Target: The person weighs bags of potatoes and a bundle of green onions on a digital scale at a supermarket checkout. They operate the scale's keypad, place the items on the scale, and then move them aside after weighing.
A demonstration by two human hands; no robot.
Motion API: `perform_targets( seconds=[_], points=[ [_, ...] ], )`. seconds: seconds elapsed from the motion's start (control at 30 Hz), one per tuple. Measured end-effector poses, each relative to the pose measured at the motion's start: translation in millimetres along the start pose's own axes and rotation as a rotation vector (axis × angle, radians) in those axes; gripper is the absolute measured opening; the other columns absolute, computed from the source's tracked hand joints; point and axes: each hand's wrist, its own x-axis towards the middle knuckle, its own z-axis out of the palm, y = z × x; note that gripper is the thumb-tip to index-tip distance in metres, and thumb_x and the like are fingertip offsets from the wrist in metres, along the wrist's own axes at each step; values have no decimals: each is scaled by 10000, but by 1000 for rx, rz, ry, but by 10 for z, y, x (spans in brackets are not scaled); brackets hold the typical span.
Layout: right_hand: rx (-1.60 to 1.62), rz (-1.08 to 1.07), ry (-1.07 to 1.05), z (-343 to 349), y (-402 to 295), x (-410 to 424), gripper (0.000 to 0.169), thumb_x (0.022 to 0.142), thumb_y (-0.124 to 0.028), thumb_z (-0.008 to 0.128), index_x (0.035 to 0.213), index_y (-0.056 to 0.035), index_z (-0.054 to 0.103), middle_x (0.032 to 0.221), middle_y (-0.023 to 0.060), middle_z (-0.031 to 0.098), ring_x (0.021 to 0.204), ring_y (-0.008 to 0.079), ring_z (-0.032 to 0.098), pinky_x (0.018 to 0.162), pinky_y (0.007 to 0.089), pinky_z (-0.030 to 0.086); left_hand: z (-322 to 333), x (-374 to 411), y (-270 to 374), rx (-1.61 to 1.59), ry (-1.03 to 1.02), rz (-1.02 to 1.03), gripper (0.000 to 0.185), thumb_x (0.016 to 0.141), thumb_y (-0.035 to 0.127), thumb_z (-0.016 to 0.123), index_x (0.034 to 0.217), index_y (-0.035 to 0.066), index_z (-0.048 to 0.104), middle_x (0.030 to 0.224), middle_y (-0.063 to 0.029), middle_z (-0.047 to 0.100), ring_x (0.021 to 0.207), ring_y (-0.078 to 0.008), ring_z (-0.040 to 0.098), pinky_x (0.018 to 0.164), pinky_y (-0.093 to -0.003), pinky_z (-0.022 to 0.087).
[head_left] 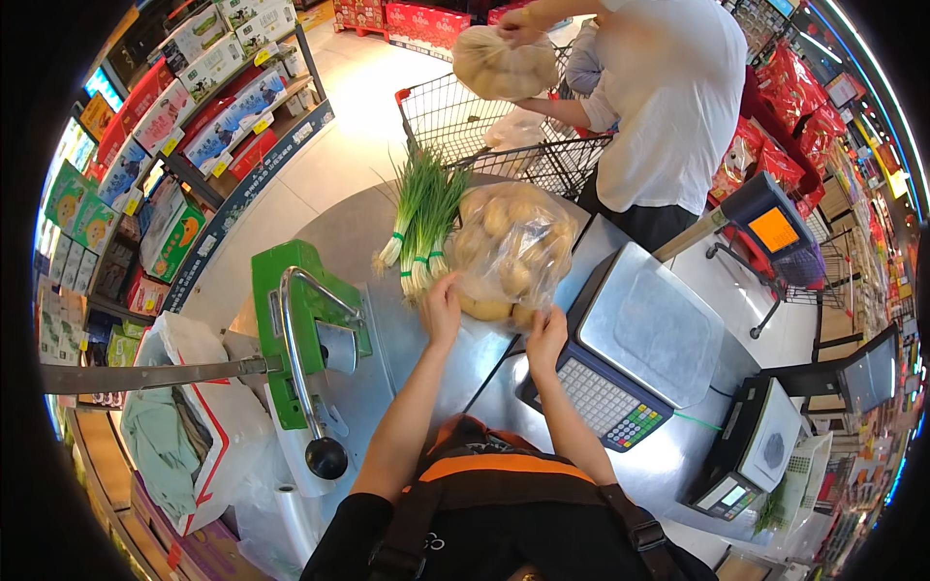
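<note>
A clear plastic bag of potatoes (514, 247) rests on the stainless steel counter (341, 210) before me. My left hand (442, 311) grips its near left edge, and my right hand (546, 341) grips its near right corner. Several bunches of green onions (425, 225), tied with green bands, lie against the bag's left side. To the right of my right hand stands a weighing scale (647, 327) with a bare metal platform, a keypad (592, 399) and a lit orange display (774, 229) on a post.
At left is a green lever-operated machine (294, 327) with a chrome handle. A plastic bag roll (290, 508) stands below it. Across the counter a person (668, 109) holds another potato bag (505, 62) over a shopping cart (472, 116). A smaller scale (748, 450) sits at right.
</note>
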Motion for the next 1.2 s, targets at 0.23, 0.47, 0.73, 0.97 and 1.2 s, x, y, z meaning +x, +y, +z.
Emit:
perform_targets(
  seconds=[0.23,0.47,0.73,0.97,1.2],
  points=[
    [313,37,141,-105,19,265,223,1012,-164,457,819,-57,492,629,-15,441,505,71,390,431,265,337,-60,156,485,-257,-64,-66,217,985,98,525,1137,-8,639,1003,-69,671,891,-112,601,786,-262,479],
    [440,28,71,-682,-473,750,322,1043,-300,451,955,-44,626,615,-68,398,500,22,350,435,207,273,-252,366,1282,-519,71,70,200,981,149,572,1050,-17,659,779,17,593,688,-66,484,608,-225,395],
    [373,-144,-22,-1340,-1284,931,248,1014,-162,479,851,-17,597,640,-17,450,595,69,394,520,259,310,-521,637,1959,-713,55,-64,226,997,179,546,963,2,683,640,83,436,571,-7,343,489,-215,252],
    [640,79,-250,-1541,-996,507,249,1032,-266,486,877,-89,567,661,-57,445,557,18,358,466,196,245,-900,657,1866,-614,-223,-170,224,991,171,556,985,-5,694,849,22,649,687,-16,507,610,-188,399],
    [1021,274,-417,-1532,-784,352,329,1041,-413,394,990,-104,495,856,15,531,665,54,442,539,203,359,-997,323,2013,-642,-246,-231,293,1019,240,511,1037,13,696,639,76,490,490,6,336,442,-172,236]
  ],
)
